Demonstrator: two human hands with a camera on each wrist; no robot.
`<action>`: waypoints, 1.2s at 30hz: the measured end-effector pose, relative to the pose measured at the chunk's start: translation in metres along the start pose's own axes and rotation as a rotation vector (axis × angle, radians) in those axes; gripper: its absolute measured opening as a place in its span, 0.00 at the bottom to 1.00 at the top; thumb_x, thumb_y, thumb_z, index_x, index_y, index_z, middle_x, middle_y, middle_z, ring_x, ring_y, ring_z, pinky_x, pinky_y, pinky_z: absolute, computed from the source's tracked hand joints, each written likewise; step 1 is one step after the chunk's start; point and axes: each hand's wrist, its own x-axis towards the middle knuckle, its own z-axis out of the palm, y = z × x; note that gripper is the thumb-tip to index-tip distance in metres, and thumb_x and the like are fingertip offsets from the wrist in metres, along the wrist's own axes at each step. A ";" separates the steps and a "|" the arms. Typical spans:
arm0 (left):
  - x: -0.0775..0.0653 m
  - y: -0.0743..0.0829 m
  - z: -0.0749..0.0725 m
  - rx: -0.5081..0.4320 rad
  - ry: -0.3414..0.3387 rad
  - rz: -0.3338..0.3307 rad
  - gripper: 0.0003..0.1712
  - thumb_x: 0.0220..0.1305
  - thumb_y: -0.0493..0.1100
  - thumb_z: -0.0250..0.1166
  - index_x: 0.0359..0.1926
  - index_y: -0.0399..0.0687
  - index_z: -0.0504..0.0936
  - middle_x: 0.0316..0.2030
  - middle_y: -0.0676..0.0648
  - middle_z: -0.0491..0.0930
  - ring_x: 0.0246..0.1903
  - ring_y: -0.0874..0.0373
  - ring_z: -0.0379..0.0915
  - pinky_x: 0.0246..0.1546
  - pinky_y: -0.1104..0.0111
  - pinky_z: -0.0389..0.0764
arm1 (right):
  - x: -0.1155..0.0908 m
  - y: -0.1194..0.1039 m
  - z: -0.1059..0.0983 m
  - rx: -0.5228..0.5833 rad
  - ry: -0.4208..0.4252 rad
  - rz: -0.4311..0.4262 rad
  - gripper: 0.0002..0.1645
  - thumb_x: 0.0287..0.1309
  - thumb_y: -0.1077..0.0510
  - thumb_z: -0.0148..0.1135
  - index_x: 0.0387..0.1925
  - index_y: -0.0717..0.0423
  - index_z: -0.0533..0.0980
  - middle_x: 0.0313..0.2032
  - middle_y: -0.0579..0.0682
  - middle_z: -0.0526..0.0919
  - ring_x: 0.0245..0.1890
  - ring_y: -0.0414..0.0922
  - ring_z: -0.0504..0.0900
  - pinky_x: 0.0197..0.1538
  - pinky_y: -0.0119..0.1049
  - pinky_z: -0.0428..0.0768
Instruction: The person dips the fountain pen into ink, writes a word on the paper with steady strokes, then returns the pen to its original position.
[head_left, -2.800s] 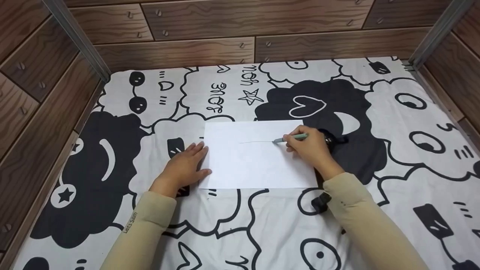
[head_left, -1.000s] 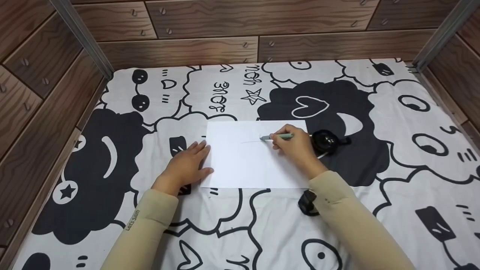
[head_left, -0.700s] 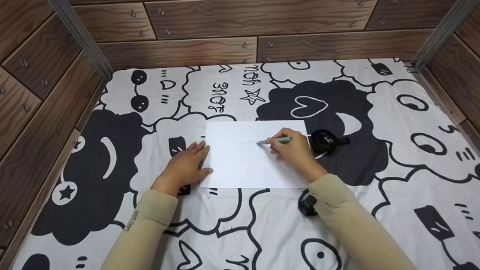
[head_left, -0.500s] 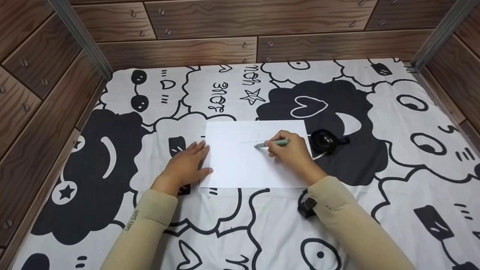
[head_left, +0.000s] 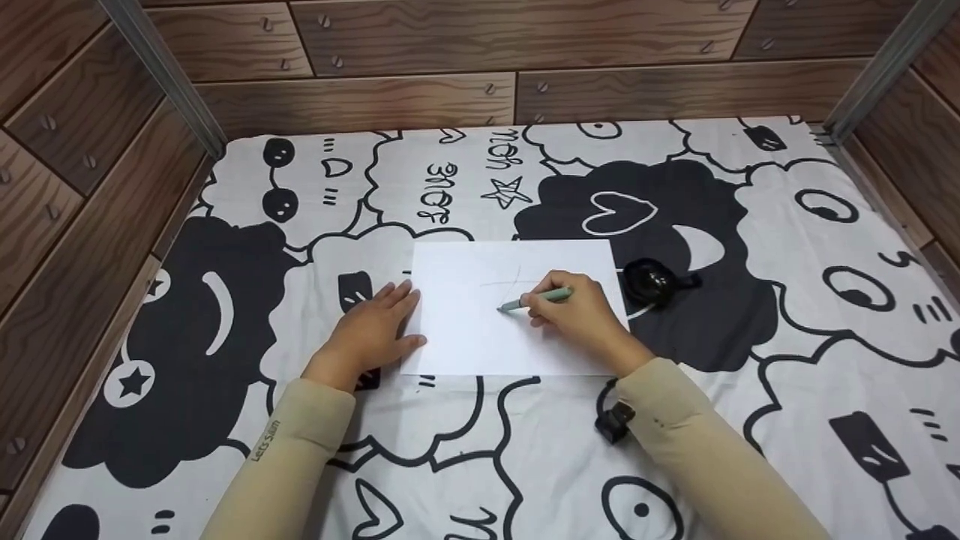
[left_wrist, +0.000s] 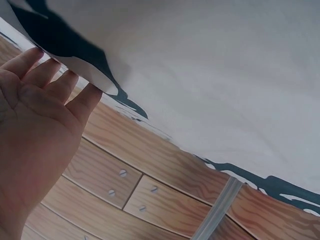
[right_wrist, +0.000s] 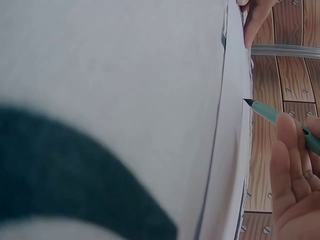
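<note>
A sheet of white paper [head_left: 454, 337] lies flat on the patterned cloth. My right hand [head_left: 577, 311] pinches a green pen [head_left: 556, 295], its dark tip at the paper a little below the middle. Faint strokes show left of the pen: one nearly level line, and one that crosses it and slants down left to the tip. The right wrist view shows the pen [right_wrist: 265, 111] tip against the sheet's surface. My left hand [head_left: 367, 334] rests with spread, fairly straight fingers at the paper's left edge, thumb tip on the sheet.
A shiny black round object [head_left: 651, 282] with a short stub sits just right of the paper. A small black device [head_left: 615, 421] is at the right sleeve. The black-and-white cloth [head_left: 465, 420] covers the surface, bounded by wood-patterned walls [head_left: 405, 37] and metal posts.
The right hand has moved left and downward with the pen. Beside the first level line, a second stroke now crosses it and curves down to the left. The left hand stays put.
</note>
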 end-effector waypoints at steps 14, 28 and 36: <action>0.001 0.000 0.002 0.015 -0.005 -0.017 0.40 0.54 0.61 0.54 0.63 0.49 0.56 0.63 0.49 0.49 0.62 0.51 0.41 0.57 0.57 0.53 | -0.009 -0.022 0.000 0.033 -0.039 -0.022 0.09 0.47 0.57 0.63 0.24 0.60 0.75 0.22 0.54 0.80 0.21 0.48 0.80 0.25 0.40 0.78; 0.001 0.000 0.002 0.012 0.004 -0.003 0.39 0.54 0.61 0.54 0.63 0.48 0.56 0.63 0.49 0.50 0.61 0.51 0.42 0.56 0.57 0.53 | 0.009 0.006 -0.010 -0.022 0.189 -0.067 0.10 0.44 0.53 0.65 0.23 0.55 0.75 0.19 0.48 0.80 0.20 0.42 0.79 0.20 0.28 0.73; 0.000 -0.001 0.001 0.014 0.012 0.004 0.39 0.54 0.60 0.54 0.63 0.47 0.57 0.63 0.48 0.51 0.61 0.51 0.43 0.56 0.57 0.54 | 0.011 0.006 -0.010 -0.024 0.192 -0.060 0.09 0.45 0.55 0.64 0.24 0.56 0.75 0.20 0.48 0.80 0.20 0.42 0.80 0.20 0.29 0.75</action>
